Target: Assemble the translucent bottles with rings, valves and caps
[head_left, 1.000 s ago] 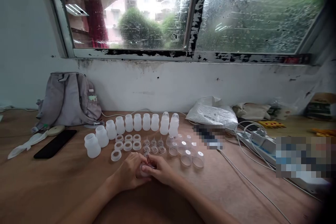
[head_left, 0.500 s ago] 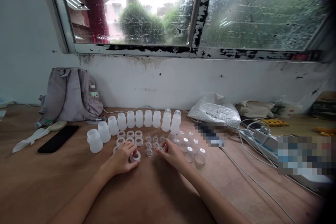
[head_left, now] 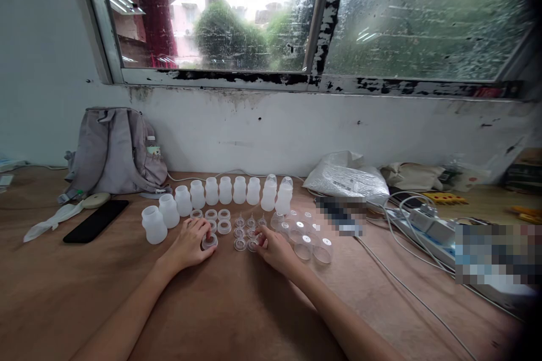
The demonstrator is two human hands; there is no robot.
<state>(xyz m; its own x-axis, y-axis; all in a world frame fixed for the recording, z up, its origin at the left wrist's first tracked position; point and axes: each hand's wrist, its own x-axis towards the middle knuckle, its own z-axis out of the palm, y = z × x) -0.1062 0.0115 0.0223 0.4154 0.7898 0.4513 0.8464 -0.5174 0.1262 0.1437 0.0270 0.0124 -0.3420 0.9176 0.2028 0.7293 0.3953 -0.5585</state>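
Observation:
My left hand (head_left: 190,243) is closed round a clear bottle collar ring (head_left: 210,242) at the front of a group of similar rings (head_left: 224,227); its palm hides part of that group. To the right of the rings, several clear bottle nipples (head_left: 239,232) stand in short rows. My right hand (head_left: 274,249) has its thumb and fingertips on a nipple (head_left: 252,245) at the front right of these rows. Just beyond that hand are several clear domed caps (head_left: 302,249). Frosted baby bottles (head_left: 154,225) stand in a curved line behind, two of them with clear tops (head_left: 287,185).
A grey backpack (head_left: 114,152) rests against the wall, with a black phone (head_left: 96,221) and a white strip of cloth (head_left: 53,222) before it. On the right lie a silvery bag (head_left: 347,176), cables (head_left: 406,282) and a power strip (head_left: 440,242).
My left hand has moved left and slightly back with the collar ring. My right hand has shifted slightly, and the nipple at its fingertips now sits in line with the front row.

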